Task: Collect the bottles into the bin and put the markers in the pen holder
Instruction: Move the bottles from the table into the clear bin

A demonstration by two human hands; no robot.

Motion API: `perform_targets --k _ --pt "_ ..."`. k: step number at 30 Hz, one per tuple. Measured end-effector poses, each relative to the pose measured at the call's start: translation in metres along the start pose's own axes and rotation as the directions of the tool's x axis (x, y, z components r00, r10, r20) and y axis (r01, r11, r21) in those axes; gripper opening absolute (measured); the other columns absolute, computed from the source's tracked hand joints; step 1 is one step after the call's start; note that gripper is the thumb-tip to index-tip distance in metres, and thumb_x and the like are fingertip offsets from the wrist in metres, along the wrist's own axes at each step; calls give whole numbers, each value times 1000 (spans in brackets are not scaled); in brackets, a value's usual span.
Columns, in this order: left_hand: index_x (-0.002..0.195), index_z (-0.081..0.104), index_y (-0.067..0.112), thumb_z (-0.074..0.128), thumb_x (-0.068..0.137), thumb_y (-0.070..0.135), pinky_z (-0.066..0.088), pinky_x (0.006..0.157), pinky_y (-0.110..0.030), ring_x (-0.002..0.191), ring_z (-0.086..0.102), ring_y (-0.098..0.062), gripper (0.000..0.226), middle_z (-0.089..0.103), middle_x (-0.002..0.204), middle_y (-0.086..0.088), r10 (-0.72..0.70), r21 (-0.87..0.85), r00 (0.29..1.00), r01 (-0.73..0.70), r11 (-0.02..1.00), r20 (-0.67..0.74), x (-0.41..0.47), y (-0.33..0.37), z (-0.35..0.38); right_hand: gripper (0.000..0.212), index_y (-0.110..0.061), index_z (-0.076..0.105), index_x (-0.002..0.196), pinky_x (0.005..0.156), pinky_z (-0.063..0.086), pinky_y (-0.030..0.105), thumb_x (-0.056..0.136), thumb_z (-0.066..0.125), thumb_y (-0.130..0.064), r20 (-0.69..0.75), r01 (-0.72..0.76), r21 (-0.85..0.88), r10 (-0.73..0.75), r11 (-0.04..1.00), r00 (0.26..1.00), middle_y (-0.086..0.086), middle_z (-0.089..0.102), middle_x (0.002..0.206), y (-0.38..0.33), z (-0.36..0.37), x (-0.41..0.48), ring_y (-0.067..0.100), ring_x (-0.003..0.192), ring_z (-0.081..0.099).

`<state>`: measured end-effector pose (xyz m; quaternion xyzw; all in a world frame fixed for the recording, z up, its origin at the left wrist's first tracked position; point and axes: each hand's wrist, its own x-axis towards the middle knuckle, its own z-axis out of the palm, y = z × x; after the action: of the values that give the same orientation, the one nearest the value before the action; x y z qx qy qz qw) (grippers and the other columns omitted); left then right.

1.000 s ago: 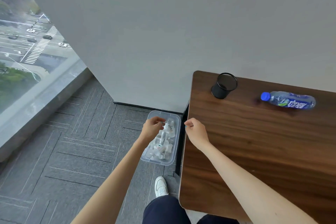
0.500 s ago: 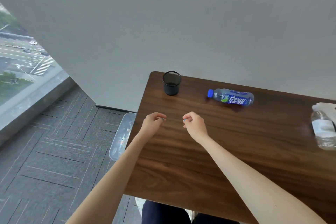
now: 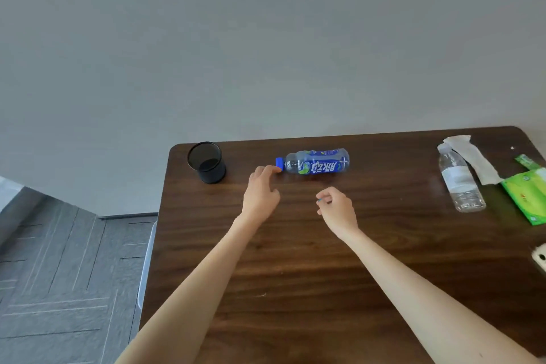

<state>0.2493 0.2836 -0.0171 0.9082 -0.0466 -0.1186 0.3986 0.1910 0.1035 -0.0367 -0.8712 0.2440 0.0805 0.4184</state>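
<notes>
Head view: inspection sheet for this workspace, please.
Surface: dark wooden table.
Job's things: blue-label bottle on its side; clear bottle at right; pen holder upright, back left; bin edge on the floor left of the table; no markers seen.
Clutter: white paper, green packet, far right.
Grip: left hand open, fingertips at the blue-label bottle's cap; right hand curled, contents unclear.
Cables: nothing seen.
Surroundings: grey wall, grey floor.

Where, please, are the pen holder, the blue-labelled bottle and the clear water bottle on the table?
pen holder (image 3: 213, 176), head view, on its mesh wall.
blue-labelled bottle (image 3: 317, 167), head view, on its label.
clear water bottle (image 3: 459, 179), head view, on its white label.
</notes>
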Motion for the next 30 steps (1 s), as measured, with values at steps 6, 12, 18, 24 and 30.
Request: perform_targets --k 6,12,18,24,30 --pt "151 0 38 72 74 17 16 116 -49 147 -4 -33 108 -6 161 -6 144 443 946 -266 856 291 76 16 50 10 -24 59 98 77 57 31 96 54 -16 -79 -105 -11 104 994 991 -4 65 99 35 -21 22 15 88 68" --pt "151 -10 33 78 73 37 5 118 -52 148 -6 -37 118 -9 161 -10 123 606 923 -336 721 365 111 18 89 12 -22 61 100 73 54 28 95 52 -15 -102 -139 30 142 990 985 -3 65 99 54 -37 35 16 87 68" --pt "146 20 30 68 78 21 39 94 -45 117 39 -34 84 34 136 -10 114 592 965 -235 770 236 110 36 101 11 -21 61 103 77 57 29 96 54 -15 -93 -133 29 135 991 986 -3 65 101 70 -62 47 15 88 68" --pt "138 29 34 72 69 32 49 83 -45 107 43 -27 82 33 125 -4 66 354 993 -97 930 98 93 90 114 12 -18 60 107 83 57 31 97 53 -17 -65 -82 14 82 997 994 -2 64 106 86 -113 75 17 92 68" --pt "135 31 37 70 67 31 50 76 -41 108 44 -23 78 34 119 0 -10 247 997 27 969 -73 70 155 154 18 -18 60 107 83 56 37 95 48 -15 56 36 -15 -35 999 998 -1 65 105 121 -179 109 20 90 68"
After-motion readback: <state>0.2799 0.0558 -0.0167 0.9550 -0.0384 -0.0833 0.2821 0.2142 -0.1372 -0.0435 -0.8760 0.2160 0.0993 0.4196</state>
